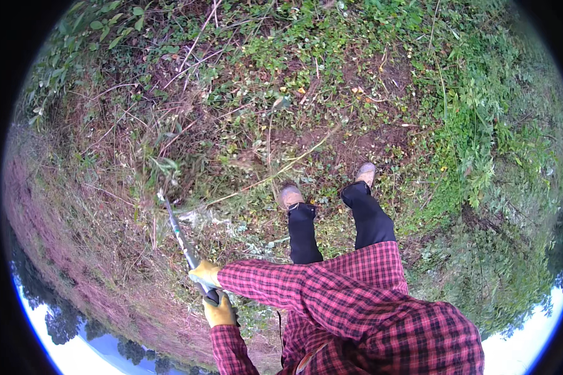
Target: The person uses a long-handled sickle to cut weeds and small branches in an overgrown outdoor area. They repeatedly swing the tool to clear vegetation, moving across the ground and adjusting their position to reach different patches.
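My left hand [219, 311], in a yellow work glove, grips the dark near end of a long-handled tool [180, 239]. Just farther along the same shaft is my right hand [206, 274], also in a yellow glove, its arm crossing my body to the left. The tool slants forward and left, down to the ground. Its far end lies among blurred grass and leaves, so the kind of head cannot be made out. Cut or loose stems [157, 164] surround that end.
My boots [291, 197] stand on low weeds and bare soil. A long pale stalk [272, 176] lies across the ground by my left boot. Taller leafy plants [488, 154] grow at the right, and broad-leaved shrubs [108, 28] at the upper left. Dry stems [197, 47] lie ahead.
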The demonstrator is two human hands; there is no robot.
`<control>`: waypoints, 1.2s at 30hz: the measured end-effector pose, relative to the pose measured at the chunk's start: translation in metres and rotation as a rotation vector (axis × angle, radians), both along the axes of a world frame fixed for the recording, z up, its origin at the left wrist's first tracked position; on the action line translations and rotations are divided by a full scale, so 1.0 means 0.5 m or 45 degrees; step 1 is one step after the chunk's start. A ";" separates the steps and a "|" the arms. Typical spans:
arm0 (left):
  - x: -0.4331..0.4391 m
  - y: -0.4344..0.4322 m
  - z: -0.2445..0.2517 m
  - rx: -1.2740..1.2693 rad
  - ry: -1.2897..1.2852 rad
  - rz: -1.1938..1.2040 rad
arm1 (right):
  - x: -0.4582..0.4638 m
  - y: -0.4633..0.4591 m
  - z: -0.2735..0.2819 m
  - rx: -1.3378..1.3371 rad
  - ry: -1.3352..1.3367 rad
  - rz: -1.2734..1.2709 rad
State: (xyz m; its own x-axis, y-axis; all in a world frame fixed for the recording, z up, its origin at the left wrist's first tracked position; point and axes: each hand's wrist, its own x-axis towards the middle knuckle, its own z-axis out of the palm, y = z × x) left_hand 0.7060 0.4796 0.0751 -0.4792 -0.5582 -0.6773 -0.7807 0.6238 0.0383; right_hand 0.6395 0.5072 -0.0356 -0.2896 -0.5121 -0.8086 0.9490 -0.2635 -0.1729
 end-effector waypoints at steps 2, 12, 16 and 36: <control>0.044 -0.001 0.008 0.133 0.076 0.323 | 0.025 0.006 0.036 0.045 0.123 0.038; -0.153 0.350 -0.131 0.617 0.155 -0.775 | -0.077 0.522 -0.049 0.570 0.062 -0.769; -0.329 0.615 -0.248 0.759 0.077 -0.902 | -0.237 0.785 -0.119 0.780 0.060 -0.965; 0.065 0.353 -0.003 0.556 0.136 0.793 | 0.111 0.327 -0.001 0.310 0.042 0.431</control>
